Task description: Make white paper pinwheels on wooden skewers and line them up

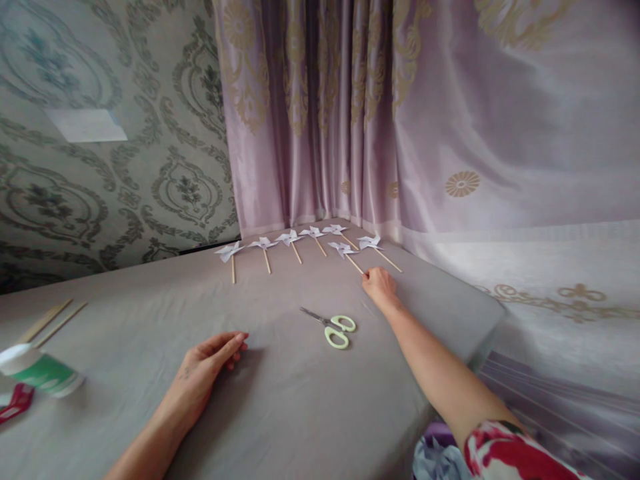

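Note:
At the far right part of the table, my right hand pinches the lower end of a white paper pinwheel's stick. The head of that pinwheel points away from me, near another pinwheel on its right. Several more paper pinwheels on wooden sticks lie in a row along the back. My left hand is over the table at the near left, thumb and fingers closed together with nothing visible in them. Between the hands lie scissors with pale green handles, their blades pointing to the far left.
A white bottle with a green label lies at the left edge, beside wooden sticks and a red object. A grey cloth covers the table. Curtains hang behind it; bunched fabric shows below its right edge.

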The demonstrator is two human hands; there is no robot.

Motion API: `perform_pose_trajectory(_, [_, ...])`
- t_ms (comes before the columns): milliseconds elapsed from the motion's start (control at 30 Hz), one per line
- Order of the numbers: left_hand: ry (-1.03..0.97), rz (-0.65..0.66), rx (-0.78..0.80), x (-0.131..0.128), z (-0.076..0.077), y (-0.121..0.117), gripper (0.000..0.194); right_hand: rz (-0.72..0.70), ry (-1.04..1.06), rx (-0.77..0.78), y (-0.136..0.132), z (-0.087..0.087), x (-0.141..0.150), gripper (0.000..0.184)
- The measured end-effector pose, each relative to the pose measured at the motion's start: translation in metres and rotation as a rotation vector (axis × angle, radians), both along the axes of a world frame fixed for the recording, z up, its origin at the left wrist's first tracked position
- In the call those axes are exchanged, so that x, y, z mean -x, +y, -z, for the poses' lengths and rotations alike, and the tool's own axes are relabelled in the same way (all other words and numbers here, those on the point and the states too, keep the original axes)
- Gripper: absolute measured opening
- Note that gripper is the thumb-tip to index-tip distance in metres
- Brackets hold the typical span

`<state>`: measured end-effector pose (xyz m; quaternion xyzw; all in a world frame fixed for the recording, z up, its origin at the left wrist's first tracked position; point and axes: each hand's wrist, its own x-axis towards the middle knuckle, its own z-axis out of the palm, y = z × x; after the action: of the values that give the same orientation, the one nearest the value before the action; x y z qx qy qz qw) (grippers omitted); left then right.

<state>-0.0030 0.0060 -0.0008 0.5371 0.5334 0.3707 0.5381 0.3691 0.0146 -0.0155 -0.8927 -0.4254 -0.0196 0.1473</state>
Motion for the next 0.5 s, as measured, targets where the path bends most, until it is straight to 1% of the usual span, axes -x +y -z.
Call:
perform_pose_trajectory(167, [-0.003,-0.020,0.004,-0.0016,-0.0034,-0.0008,0.056,-0.007,-0.006,-0.006,-0.0012,0.0013,-0.0022,0.030])
perform_pose_trajectory(400, [0.016,-0.012,-0.001,0.0016,0.0041,0.0030,0.055,0.003,-0.014,-0.014,0.0007,0.0023,-0.0029,0.030])
perform_pose_trajectory(500, [0.015,-0.006,-0.003,0.0023,0.0051,0.0035,0.054,0.009,-0.016,-0.020,0.0012,0.0023,-0.0026,0.030])
